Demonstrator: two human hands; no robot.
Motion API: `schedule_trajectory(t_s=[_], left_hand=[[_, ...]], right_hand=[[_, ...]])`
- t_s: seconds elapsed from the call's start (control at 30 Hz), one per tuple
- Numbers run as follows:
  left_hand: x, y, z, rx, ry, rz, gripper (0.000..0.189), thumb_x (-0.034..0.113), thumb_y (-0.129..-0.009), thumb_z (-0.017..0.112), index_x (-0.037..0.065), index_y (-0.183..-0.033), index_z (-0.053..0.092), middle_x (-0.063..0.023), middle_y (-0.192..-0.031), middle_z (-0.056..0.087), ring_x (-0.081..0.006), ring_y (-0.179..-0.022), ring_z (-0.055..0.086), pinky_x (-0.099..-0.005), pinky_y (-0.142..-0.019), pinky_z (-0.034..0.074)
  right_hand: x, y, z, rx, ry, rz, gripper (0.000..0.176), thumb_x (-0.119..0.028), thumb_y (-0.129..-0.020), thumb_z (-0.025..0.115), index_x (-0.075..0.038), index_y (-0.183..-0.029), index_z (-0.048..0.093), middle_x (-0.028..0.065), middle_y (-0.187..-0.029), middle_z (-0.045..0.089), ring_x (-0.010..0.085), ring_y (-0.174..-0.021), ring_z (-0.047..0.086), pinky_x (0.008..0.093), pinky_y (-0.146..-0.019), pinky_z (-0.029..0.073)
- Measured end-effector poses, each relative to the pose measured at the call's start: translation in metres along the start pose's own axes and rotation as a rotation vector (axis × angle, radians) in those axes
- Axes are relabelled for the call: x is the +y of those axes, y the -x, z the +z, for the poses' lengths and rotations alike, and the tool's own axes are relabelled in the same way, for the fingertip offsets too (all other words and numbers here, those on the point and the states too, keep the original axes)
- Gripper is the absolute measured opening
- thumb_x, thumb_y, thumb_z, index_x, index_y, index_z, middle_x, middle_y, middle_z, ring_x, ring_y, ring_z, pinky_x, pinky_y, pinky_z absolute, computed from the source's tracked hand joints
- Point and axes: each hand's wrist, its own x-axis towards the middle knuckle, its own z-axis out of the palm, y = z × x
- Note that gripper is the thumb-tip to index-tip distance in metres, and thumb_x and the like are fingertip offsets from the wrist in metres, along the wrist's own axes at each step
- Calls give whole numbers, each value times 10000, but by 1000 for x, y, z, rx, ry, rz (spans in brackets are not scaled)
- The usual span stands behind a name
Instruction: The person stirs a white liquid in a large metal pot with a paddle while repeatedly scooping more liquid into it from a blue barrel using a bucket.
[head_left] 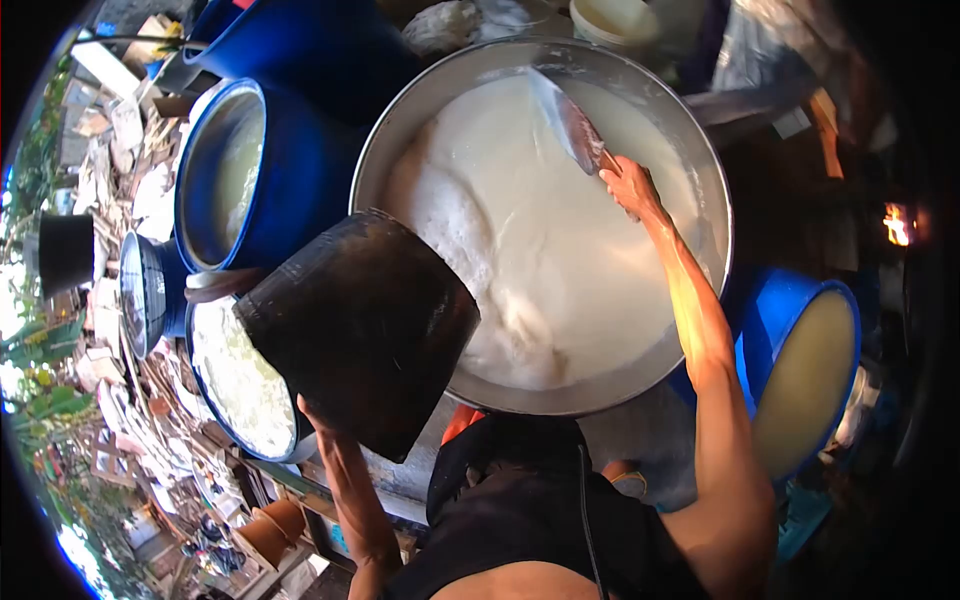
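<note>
My left hand [318, 420] grips the bottom edge of a black bucket [360, 325], tipped on its side with its mouth over the rim of a big metal pan [400, 130]. The pan holds foamy white liquid [540, 240]. My right hand [630, 185] reaches across the pan and holds the handle of a flat metal paddle [565, 120], whose blade dips into the white liquid at the far side.
Blue drums stand around the pan: one at the left [230, 175] with cloudy liquid, one below it [240, 380] with white liquid, one at the right [800, 365] with pale liquid. A small fire [897, 225] glows at the far right. Rubble lies at the left.
</note>
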Motion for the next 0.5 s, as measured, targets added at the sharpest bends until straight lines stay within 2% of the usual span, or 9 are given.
schedule_trajectory(t_s=[0.07, 0.13, 0.17, 0.23, 0.3, 0.37, 0.43, 0.5], left_hand=[[30, 13, 51, -14, -173, 63, 530, 399, -956, 571, 22, -1326, 520, -143, -1156, 650, -245, -967, 670, -378, -812, 579], [52, 25, 87, 67, -193, 55, 333, 295, -917, 650, 47, -1116, 552, -52, -878, 620, -144, -675, 607, -277, -545, 505], [63, 31, 104, 107, -203, 51, 248, 244, -897, 689, 60, -1011, 568, -7, -739, 605, -94, -529, 576, -226, -412, 467], [75, 40, 121, 279, -561, -52, 157, 190, -899, 631, 77, -874, 525, 19, -621, 523, -90, -451, 502, -238, -358, 393], [76, 43, 122, 347, -626, -66, 103, 148, -880, 588, 55, -903, 549, 19, -620, 516, -85, -478, 500, -245, -399, 394], [75, 42, 110, 237, -908, 86, 117, 135, -864, 584, 36, -924, 570, 15, -624, 520, -81, -500, 500, -252, -442, 401], [77, 40, 110, 232, -974, 24, 154, 129, -834, 561, 10, -927, 593, 0, -659, 548, -91, -536, 498, -277, -486, 407], [68, 34, 97, 232, -1041, 86, 202, 142, -818, 568, -7, -950, 598, -27, -669, 561, -112, -552, 503, -297, -500, 416]], right_hand=[[0, -19, 15, -74, 37, 12, 223, -225, -935, 644, -23, -1030, 642, 58, -667, 611, 143, -532, 557, 342, -529, 479], [-2, -26, 28, -173, 117, 3, 248, -226, -912, 668, -2, -1015, 637, 90, -682, 631, 174, -545, 583, 370, -555, 494], [9, -27, 38, -158, 216, -134, 264, -232, -904, 674, 13, -993, 634, 120, -707, 641, 189, -564, 602, 379, -573, 503], [20, -13, 50, -183, 278, -184, 310, -259, -881, 694, 19, -1007, 640, 280, -932, 689, 455, -902, 674, 519, -776, 528], [32, 14, 63, -159, 411, -294, 324, -288, -889, 692, 11, -1005, 651, 256, -957, 699, 468, -987, 650, 528, -824, 522], [58, 48, 73, -163, 377, -419, 325, -309, -916, 658, -28, -1079, 647, 267, -944, 697, 473, -943, 659, 540, -813, 532], [61, 94, 71, -226, 475, -341, 289, -330, -944, 631, -71, -1074, 618, 233, -823, 692, 464, -801, 669, 546, -708, 527], [62, 140, 62, -351, 545, -270, 319, -314, -961, 590, -125, -1217, 578, 237, -829, 699, 469, -796, 675, 582, -723, 531]])
